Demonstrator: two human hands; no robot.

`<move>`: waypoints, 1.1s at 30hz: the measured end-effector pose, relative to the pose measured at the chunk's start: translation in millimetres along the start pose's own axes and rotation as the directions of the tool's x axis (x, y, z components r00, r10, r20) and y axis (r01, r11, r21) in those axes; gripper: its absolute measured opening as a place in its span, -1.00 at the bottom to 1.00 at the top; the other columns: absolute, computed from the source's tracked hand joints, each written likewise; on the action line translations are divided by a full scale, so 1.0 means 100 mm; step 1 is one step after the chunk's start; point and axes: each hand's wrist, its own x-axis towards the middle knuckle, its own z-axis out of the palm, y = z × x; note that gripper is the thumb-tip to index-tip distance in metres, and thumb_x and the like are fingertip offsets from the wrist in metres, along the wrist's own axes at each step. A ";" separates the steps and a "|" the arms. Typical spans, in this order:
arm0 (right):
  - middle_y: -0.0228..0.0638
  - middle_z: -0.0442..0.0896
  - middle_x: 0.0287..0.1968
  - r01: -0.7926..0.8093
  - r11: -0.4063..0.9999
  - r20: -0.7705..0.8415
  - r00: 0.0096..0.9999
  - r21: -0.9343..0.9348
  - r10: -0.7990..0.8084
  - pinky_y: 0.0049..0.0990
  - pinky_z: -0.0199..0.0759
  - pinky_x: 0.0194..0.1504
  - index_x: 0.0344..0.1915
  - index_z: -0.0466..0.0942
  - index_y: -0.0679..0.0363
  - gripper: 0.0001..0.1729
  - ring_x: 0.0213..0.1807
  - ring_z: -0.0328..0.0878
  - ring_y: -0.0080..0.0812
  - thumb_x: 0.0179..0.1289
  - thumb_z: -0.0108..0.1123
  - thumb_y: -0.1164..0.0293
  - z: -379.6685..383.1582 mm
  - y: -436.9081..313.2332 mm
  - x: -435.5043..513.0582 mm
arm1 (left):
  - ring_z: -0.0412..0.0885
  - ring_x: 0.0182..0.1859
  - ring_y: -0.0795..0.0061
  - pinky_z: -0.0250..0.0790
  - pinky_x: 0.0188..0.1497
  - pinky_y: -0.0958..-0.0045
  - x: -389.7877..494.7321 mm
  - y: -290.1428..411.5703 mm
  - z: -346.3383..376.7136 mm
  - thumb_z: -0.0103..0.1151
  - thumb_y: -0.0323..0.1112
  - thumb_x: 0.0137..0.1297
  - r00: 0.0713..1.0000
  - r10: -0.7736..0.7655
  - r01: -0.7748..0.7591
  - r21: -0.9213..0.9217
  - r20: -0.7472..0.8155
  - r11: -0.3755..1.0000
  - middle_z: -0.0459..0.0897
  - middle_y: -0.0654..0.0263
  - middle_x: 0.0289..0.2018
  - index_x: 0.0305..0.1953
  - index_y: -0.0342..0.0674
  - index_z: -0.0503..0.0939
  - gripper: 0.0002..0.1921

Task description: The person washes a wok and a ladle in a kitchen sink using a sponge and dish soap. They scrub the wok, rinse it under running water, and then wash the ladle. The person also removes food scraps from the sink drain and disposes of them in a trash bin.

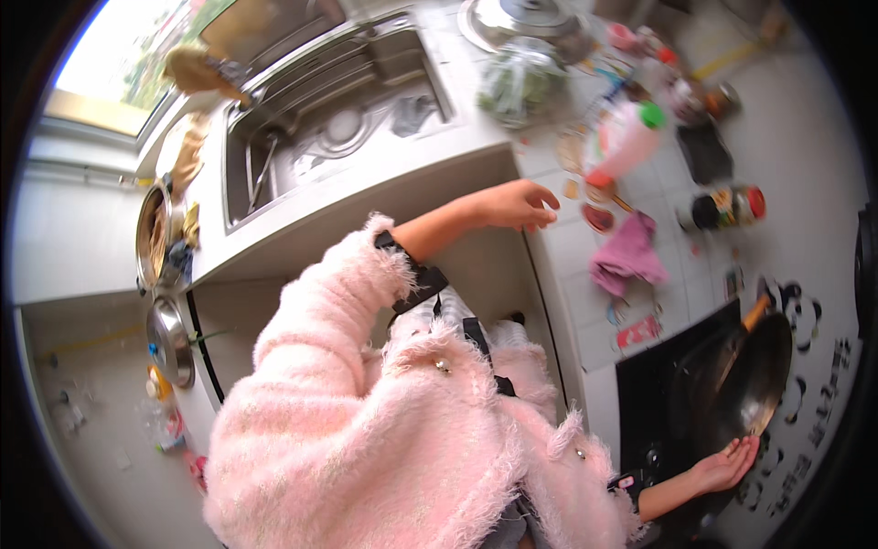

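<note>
My left hand (514,206) hangs over the counter's front edge, fingers loosely bent and a little spread, with nothing in it. Closest to it on the white tiled counter (562,302) are a small reddish dish (598,218) and a crumpled pink cloth (631,257). My right hand (724,468) is palm up at the near rim of a dark wok (748,391); no object shows in the palm. Whether its fingertips touch the rim cannot be told. The wok, with a wooden handle (756,312), sits over a black stovetop (651,398).
A steel sink (343,130) is set into the counter. Around the corner stand a greens-filled plastic bag (525,86), a steel lid (525,20), a pinkish bottle with a green cap (624,141) and a red-lidded jar (730,207). Steel pots (152,237) line the left side.
</note>
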 end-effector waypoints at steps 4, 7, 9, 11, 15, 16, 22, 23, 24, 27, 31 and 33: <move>-0.24 0.54 -0.03 -0.256 0.960 0.345 0.916 0.110 0.204 -0.54 0.32 -0.04 0.02 0.44 0.42 -0.72 -0.06 0.46 -0.46 0.35 -0.01 0.54 1.37 0.12 -0.77 | 0.60 -0.24 0.48 0.48 -0.21 0.42 -0.85 -0.83 -1.39 0.15 -0.14 0.27 0.942 -0.012 0.020 0.018 -0.336 1.000 0.66 0.16 -0.21 0.09 -0.30 0.49 -0.55; -0.26 0.54 -0.05 -0.357 0.932 0.508 0.815 0.061 0.279 -0.55 0.30 -0.09 0.02 0.45 0.37 -0.73 -0.06 0.44 -0.50 0.36 -0.02 0.54 2.50 0.06 -1.46 | 0.63 -0.10 0.17 0.44 -0.04 0.31 -1.68 -1.68 -2.52 0.20 -0.10 0.20 0.760 -0.058 0.225 0.178 -0.647 0.958 0.63 -0.02 -0.10 0.03 -0.33 0.53 -0.52; -0.26 0.55 -0.06 -0.425 0.905 0.638 0.704 0.026 0.313 -0.55 0.30 -0.08 0.00 0.46 0.37 -0.74 -0.08 0.45 -0.50 0.36 -0.01 0.52 3.21 -0.08 -1.94 | 0.57 -0.03 0.03 0.40 0.03 0.22 -2.31 -2.32 -3.10 0.26 -0.06 0.12 0.527 -0.121 0.442 0.149 -0.841 0.885 0.62 -0.06 -0.11 -0.03 -0.33 0.55 -0.50; -0.24 0.56 -0.09 -0.475 0.880 0.769 0.551 -0.030 0.324 -0.57 0.36 -0.10 -0.01 0.47 0.37 -0.74 -0.13 0.48 -0.51 0.35 0.05 0.50 3.91 -0.25 -2.42 | 0.54 0.01 0.00 0.41 0.02 0.19 -2.90 -2.93 -3.53 0.30 -0.05 0.08 0.403 -0.116 0.728 0.240 -0.908 0.642 0.61 -0.03 -0.13 -0.04 -0.34 0.51 -0.47; -0.29 0.60 -0.12 -0.384 0.904 0.906 0.285 -0.190 0.312 -0.62 0.38 -0.12 -0.04 0.51 0.34 -0.75 -0.15 0.53 -0.56 0.31 0.10 0.50 5.01 -0.59 -3.36 | 0.53 0.04 -0.04 0.40 0.06 0.20 -3.50 -3.86 -3.89 0.39 0.00 -0.05 0.263 -0.483 0.862 -0.022 -0.835 0.507 0.58 -0.15 -0.14 0.05 -0.41 0.35 -0.26; -0.31 0.61 -0.14 -0.392 0.887 0.919 0.196 -0.246 0.342 -0.63 0.38 -0.12 -0.03 0.51 0.33 -0.74 -0.18 0.53 -0.57 0.30 0.11 0.49 5.26 -0.64 -3.59 | 0.54 0.03 -0.06 0.39 0.09 0.20 -3.57 -4.00 -3.93 0.44 0.02 -0.11 0.323 -0.603 0.770 -0.167 -0.730 0.615 0.57 -0.20 -0.15 0.01 -0.50 0.34 -0.20; -0.37 0.64 -0.19 -0.163 0.928 0.918 -0.280 -0.334 0.281 -0.60 0.37 -0.18 -0.11 0.57 0.27 -0.77 -0.17 0.53 -0.59 0.26 0.12 0.43 6.35 -0.62 -5.02 | 0.34 -0.58 0.66 0.25 -0.59 0.57 -3.53 -4.02 -3.66 0.06 -0.41 0.30 0.427 -0.624 0.047 -0.673 -0.655 0.738 0.38 0.40 -0.56 -0.24 -0.27 0.38 -0.89; -0.39 0.64 -0.20 -0.145 0.949 0.914 -0.344 -0.280 0.217 -0.54 0.40 -0.13 -0.09 0.57 0.28 -0.75 -0.11 0.53 -0.55 0.27 0.10 0.43 6.46 -0.62 -5.29 | 0.31 -0.59 0.68 0.21 -0.59 0.59 -3.58 -3.90 -3.65 0.01 -0.38 0.34 0.444 -0.642 0.034 -0.704 -0.625 0.709 0.38 0.41 -0.55 -0.25 -0.25 0.39 -0.91; -0.31 0.62 -0.11 -0.080 0.984 0.903 -0.415 -0.157 0.110 -0.48 0.39 -0.03 -0.04 0.54 0.31 -0.69 -0.06 0.54 -0.47 0.27 0.11 0.40 6.59 -0.63 -5.59 | 0.32 -0.59 0.67 0.21 -0.58 0.58 -3.67 -3.77 -3.62 0.00 -0.38 0.34 0.470 -0.658 -0.001 -0.746 -0.588 0.666 0.39 0.40 -0.55 -0.24 -0.26 0.40 -0.91; -0.13 0.39 0.17 0.016 0.978 0.885 -0.429 0.206 -0.180 -0.39 0.34 0.09 0.08 0.44 0.34 -0.54 0.20 0.34 -0.21 0.21 0.17 0.38 6.85 -0.76 -6.58 | 0.32 -0.60 0.68 0.20 -0.57 0.59 -3.93 -3.35 -3.48 -0.02 -0.35 0.37 0.548 -0.598 -0.067 -0.743 -0.585 0.666 0.39 0.41 -0.54 -0.19 -0.27 0.42 -0.88; 0.01 0.16 0.29 0.275 0.745 0.789 -0.311 0.608 -0.529 -0.16 0.09 0.27 0.22 0.26 0.36 -0.31 0.38 0.02 0.00 0.11 0.24 0.34 7.15 -0.96 -7.68 | 0.27 -0.60 0.75 0.12 -0.62 0.67 -4.08 -2.94 -3.22 -0.08 -0.25 0.45 0.575 -0.590 -0.093 -0.761 -0.567 0.642 0.35 0.48 -0.53 -0.03 -0.24 0.44 -0.77; 0.08 0.17 0.27 0.412 0.671 0.783 -0.230 0.617 -0.578 -0.10 0.05 0.28 0.23 0.23 0.37 -0.28 0.37 0.04 0.02 0.10 0.24 0.34 7.38 -1.00 -7.99 | 0.25 -0.61 0.75 0.10 -0.63 0.66 -4.06 -2.83 -3.13 -0.09 -0.25 0.46 0.539 -0.627 -0.067 -0.770 -0.563 0.635 0.34 0.47 -0.55 -0.03 -0.26 0.44 -0.77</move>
